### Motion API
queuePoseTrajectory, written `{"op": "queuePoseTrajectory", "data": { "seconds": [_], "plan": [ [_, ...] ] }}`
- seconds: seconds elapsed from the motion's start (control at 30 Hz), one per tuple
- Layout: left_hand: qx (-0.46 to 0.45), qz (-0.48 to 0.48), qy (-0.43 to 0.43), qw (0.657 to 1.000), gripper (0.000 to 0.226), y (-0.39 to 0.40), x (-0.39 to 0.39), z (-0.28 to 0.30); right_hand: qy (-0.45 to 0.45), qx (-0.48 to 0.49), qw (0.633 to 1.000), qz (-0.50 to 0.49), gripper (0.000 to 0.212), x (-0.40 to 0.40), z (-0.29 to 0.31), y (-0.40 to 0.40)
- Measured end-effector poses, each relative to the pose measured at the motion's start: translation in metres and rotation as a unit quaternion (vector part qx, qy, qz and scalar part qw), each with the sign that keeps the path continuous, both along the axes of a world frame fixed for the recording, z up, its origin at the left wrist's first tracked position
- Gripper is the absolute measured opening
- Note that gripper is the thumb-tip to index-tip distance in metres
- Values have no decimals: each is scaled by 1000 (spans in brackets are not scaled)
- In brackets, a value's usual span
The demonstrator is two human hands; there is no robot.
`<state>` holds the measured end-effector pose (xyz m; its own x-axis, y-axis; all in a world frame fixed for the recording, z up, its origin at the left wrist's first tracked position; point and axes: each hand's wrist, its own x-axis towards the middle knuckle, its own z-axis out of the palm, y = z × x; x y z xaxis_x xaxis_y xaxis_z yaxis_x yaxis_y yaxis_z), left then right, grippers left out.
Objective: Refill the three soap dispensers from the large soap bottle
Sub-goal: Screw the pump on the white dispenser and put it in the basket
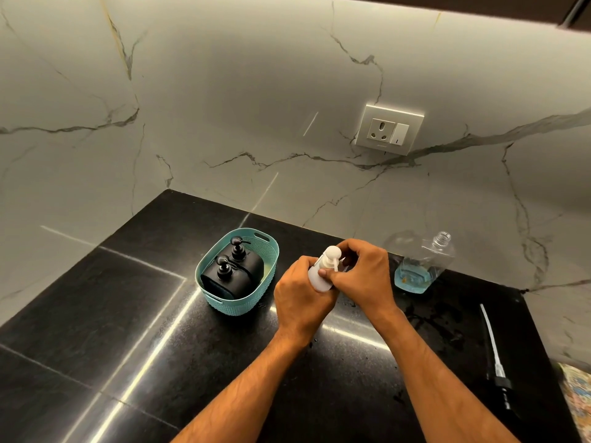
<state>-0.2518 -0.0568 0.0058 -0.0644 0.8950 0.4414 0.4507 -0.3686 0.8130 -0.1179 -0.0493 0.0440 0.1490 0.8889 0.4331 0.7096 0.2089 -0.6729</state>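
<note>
I judge the refill nearly done: two black dispensers (231, 266) sit in the basket (268, 251), the large soap bottle (422, 262) is almost drained, my left hand (300, 294) grips the white dispenser (319, 276) while my right hand (367, 273) pinches its pump (332, 255)

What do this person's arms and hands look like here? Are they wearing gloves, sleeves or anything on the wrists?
Both arms are bare up to the picture's edge: no sleeves show. The left hand and right hand wear no gloves, and no watch, bracelet or ring can be seen. Fine hair shows on the forearms.

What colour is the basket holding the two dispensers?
Teal basket, clearest in the head view.
</note>
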Motion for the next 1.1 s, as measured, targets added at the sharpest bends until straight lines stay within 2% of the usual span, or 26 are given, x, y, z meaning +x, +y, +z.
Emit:
{"op": "queuePoseTrajectory", "data": {
  "seconds": [0.37,0.63,0.77,0.93,1.0,1.1],
  "plan": [
    [-15,9,0,1000,34,3,-1,2,-9,44,997,-63,35,-14,-5,0],
    [-13,3,-1,1000,37,7,-6,1,-7,59,996,-65,36,-19,-8,2],
    [-19,7,4,1000,34,13,-13,5,-27,30,999,5,45,-12,-4,7],
    [-9,-52,31,998,46,33,-33,13,-56,-57,989,127,81,16,14,17],
    [-10,-93,34,995,49,43,-43,21,-57,-89,980,168,82,24,20,22],
    [-9,-155,49,987,49,60,-57,34,-66,-70,979,177,71,24,25,29]
  ]
}}
